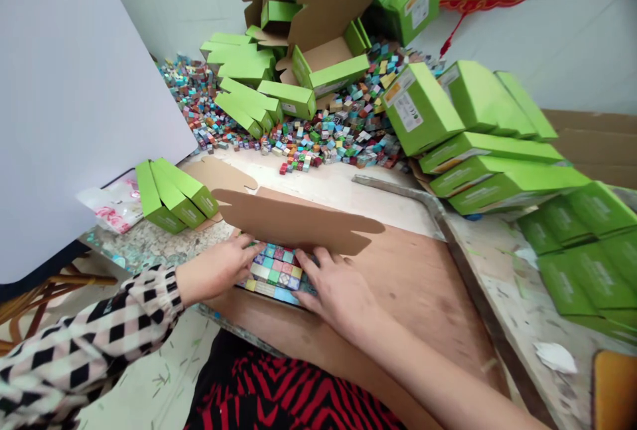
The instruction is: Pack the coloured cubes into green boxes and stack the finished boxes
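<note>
An open cardboard box point(298, 219) lies on the wooden board point(408, 284), its brown lid raised behind. Rows of small patterned cubes point(273, 275) in many colours fill it. At its left end my left hand point(219, 269) rests with fingers apart, the fingertips touching the cubes and the edge. My right hand point(338, 290) lies over the right end, fingers spread, thumb along the near side. Neither hand grips anything. The cubes under my right palm are hidden.
Loose cubes point(343, 128) are heaped at the back, with green boxes point(423, 111) piled around them. More green boxes point(174, 198) stand at the left. A metal strip point(462, 271) edges the board at the right, near a crumpled white paper point(556, 357).
</note>
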Motion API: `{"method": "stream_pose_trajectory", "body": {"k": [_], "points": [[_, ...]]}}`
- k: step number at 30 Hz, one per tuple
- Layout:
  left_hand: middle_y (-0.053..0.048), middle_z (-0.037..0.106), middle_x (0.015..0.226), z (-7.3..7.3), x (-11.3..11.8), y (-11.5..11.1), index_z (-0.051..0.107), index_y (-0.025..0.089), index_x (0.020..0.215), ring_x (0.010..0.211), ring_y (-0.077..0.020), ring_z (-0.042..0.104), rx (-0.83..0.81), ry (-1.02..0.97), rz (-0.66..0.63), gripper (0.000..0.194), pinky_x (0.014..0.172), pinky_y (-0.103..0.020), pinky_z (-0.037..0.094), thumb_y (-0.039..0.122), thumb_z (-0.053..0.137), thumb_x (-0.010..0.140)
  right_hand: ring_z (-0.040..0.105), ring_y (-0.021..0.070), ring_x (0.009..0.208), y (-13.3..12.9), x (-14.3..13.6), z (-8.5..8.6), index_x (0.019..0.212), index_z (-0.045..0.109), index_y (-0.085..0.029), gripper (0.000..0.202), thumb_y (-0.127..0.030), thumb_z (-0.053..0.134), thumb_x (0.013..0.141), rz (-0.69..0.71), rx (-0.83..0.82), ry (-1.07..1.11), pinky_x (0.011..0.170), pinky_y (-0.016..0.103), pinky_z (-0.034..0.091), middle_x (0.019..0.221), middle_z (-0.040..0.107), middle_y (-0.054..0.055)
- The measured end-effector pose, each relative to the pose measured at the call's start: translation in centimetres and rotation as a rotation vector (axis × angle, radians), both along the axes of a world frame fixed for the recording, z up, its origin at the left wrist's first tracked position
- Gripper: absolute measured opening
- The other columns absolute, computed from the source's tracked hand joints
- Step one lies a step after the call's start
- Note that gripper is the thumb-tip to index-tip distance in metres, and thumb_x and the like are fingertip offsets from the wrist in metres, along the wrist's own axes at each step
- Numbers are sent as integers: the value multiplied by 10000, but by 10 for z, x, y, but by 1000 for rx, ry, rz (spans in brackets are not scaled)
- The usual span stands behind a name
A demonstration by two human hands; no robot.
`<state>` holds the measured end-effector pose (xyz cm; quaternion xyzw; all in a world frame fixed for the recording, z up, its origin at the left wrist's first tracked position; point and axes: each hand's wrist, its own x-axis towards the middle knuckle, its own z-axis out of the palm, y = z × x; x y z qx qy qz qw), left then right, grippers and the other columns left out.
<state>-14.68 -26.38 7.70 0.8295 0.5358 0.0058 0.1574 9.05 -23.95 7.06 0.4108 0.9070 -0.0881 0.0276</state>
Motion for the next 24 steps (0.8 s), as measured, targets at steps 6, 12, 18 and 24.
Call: {"method": "stream_pose_trajectory", "body": {"k": [6, 12, 18, 24], "points": [[-109, 502, 1082, -10, -16, -25, 530, 172, 1090, 1003, -270, 528, 149, -72, 337, 335, 877, -430, 461, 382, 567, 831, 549, 292, 1001, 3, -2, -14, 1285, 536, -138, 497, -401, 552, 864, 28, 6, 5, 877, 415, 412, 1092, 603, 155], [-90, 491, 1148, -30, -18, -32, 479, 193, 1124, 1040, -249, 533, 137, -154, 444, 343, 915, -410, 452, 342, 558, 826, 546, 296, 1004, 2, -20, -21, 1323, 495, -94, 484, -348, 485, 911, 33, 66, -25, 882, 416, 412, 1126, 585, 197], [-87, 531, 1087, -41, -16, -27, 476, 195, 1111, 973, -240, 562, 143, -173, 477, 339, 860, -407, 470, 348, 569, 823, 527, 289, 967, -6, -20, -28, 1346, 461, -150, 473, -329, 488, 909, 31, 189, -8, 821, 407, 431, 1184, 528, 192], [-77, 560, 1036, -46, -14, -27, 449, 201, 1105, 906, -237, 580, 132, -147, 488, 335, 788, -382, 475, 377, 556, 841, 513, 254, 910, -1, 11, -39, 1052, 617, -147, 268, -325, 469, 918, -16, 142, 199, 819, 383, 415, 988, 584, 120]]}}
